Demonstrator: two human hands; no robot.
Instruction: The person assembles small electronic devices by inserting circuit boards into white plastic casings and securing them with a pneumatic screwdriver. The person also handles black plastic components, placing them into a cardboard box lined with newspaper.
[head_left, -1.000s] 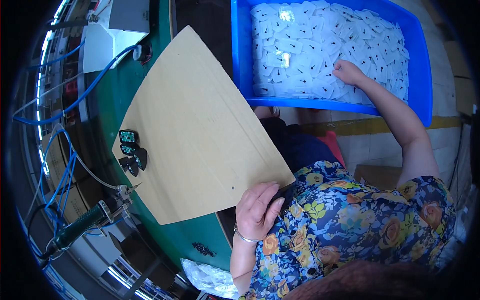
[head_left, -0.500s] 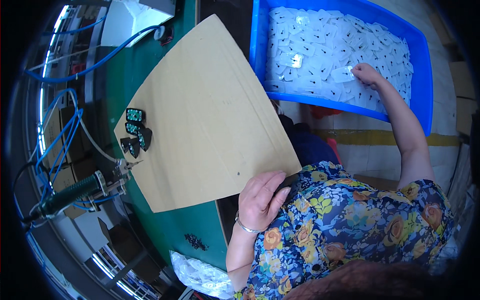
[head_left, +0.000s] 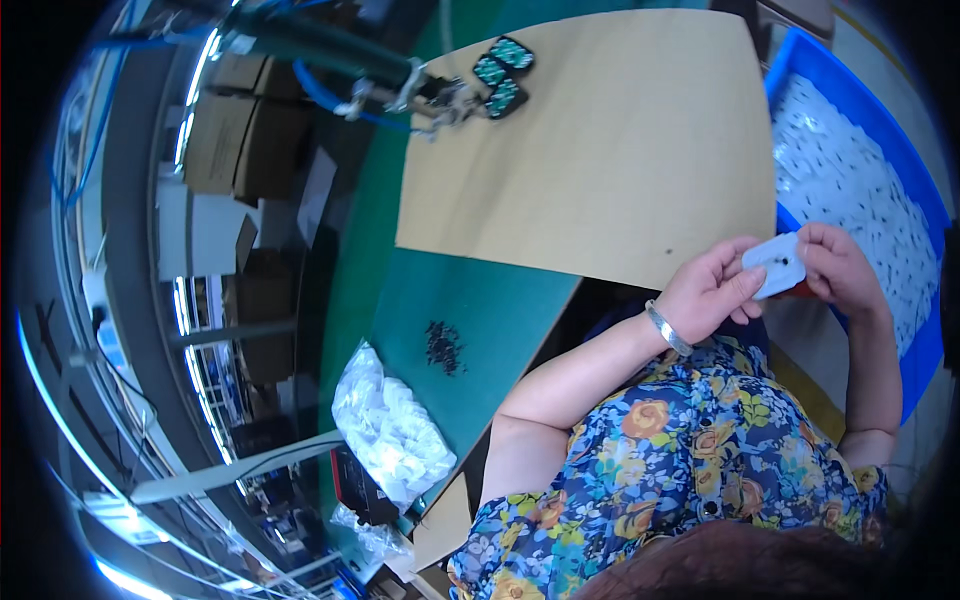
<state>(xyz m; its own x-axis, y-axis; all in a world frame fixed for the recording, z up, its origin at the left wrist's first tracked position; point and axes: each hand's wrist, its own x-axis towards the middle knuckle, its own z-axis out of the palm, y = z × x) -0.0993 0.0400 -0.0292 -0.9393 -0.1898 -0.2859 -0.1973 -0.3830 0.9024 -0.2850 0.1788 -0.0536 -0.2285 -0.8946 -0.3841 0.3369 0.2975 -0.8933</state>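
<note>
Between both hands, in front of my chest, is a flat, whitish, rounded-rectangular plastic piece (head_left: 773, 268) with a small black spot in its middle. My left hand (head_left: 703, 292), a bracelet at its wrist, pinches the piece's left edge between thumb and fingers. At the opposite edge my right hand (head_left: 846, 272) grips it with bent fingers. To the right stands a blue bin (head_left: 925, 365) full of similar whitish pieces (head_left: 850, 190), each with a dark mark. Beside my hands lies a tan cardboard sheet (head_left: 600, 150). Several black pieces with green faces (head_left: 503, 72) rest at its far edge.
A green-gripped tool on an arm (head_left: 330, 45) reaches over the cardboard's far left corner. On the green table (head_left: 480, 300) lies a scatter of tiny black parts (head_left: 443, 347). A clear plastic bag (head_left: 390, 425) of whitish things sits near the table's lower end. Cartons (head_left: 225, 140) stand beyond.
My right hand has come from the bin to my chest with a whitish plastic piece. My left hand has left the cardboard's edge and now grips the piece too. The view has turned.
</note>
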